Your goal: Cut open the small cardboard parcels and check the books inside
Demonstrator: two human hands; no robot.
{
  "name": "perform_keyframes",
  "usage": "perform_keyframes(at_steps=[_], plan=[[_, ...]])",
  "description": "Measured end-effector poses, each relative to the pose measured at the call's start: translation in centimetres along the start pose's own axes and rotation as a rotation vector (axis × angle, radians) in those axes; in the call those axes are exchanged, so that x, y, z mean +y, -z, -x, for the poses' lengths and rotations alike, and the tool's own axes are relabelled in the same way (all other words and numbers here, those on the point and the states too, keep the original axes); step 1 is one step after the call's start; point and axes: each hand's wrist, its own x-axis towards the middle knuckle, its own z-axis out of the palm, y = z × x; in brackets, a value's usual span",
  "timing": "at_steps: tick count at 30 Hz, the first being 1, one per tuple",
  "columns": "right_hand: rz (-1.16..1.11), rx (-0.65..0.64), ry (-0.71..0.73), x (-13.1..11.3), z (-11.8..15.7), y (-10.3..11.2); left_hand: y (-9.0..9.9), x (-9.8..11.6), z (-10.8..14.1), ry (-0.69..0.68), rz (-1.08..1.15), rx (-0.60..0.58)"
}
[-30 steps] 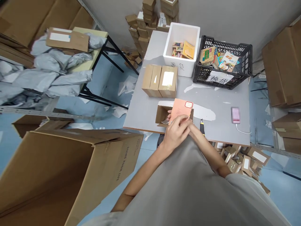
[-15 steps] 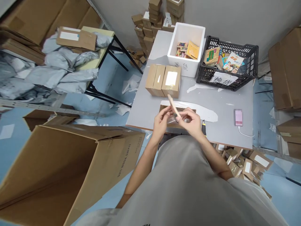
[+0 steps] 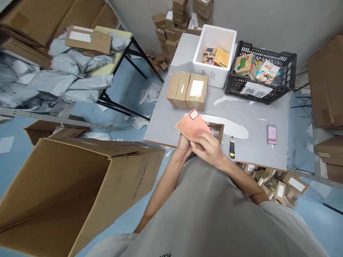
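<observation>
A thin book with a salmon-pink cover (image 3: 191, 125) is tilted up in front of me, a red-edged white label at its top corner. My left hand (image 3: 184, 145) grips it from below, its fingers mostly hidden behind the book. My right hand (image 3: 208, 148) is closed on the book's lower right edge, with fingers lying across the cover. Behind the book sits an open small cardboard box (image 3: 220, 132), partly covered by the book and hands. To the right lies a black and yellow utility knife (image 3: 232, 148).
Two taped cartons (image 3: 187, 91) stand on the grey table (image 3: 252, 125). Behind them are a white foam box (image 3: 211, 75) and a black crate (image 3: 261, 91), both holding books. A phone (image 3: 271, 134) on a cable lies right. A large open carton (image 3: 128, 178) stands at left.
The book has turned from edge-on to show its pink cover. My right hand has shifted onto the cover, and my left hand has moved underneath it.
</observation>
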Motion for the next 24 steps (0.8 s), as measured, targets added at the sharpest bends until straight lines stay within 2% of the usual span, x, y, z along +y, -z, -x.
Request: perform_keyframes(at_steps=[3, 6, 11, 14, 17, 21, 24], plan=[[-0.072, 0.137, -0.134, 0.8, -0.7, 1.3, 1.0, 0.1, -0.2, 0.066, 0.050, 0.063], [-0.127, 0.250, -0.295, 2.7, -1.4, 2.6, 2.0, 0.6, 0.2, 0.012, -0.048, 0.147], [-0.338, 0.247, -0.462, 5.9, -1.3, 3.2, 2.2, 2.2, 0.9, -0.272, -0.338, 0.139], [-0.369, 0.233, -0.438, 6.2, -0.4, 3.2, 2.5, 3.0, 1.1, -0.479, -0.518, 0.076], [-0.366, 0.251, -0.406, 5.7, 0.4, 3.3, 2.9, 3.2, 1.3, -0.574, -0.579, 0.006], [-0.347, 0.268, -0.433, 5.4, 0.8, 3.6, 2.8, 3.0, 1.6, -0.537, -0.555, -0.014], [-0.365, 0.240, -0.503, 5.6, 0.9, 4.0, 2.4, 2.8, 1.6, -0.366, -0.425, 0.002]])
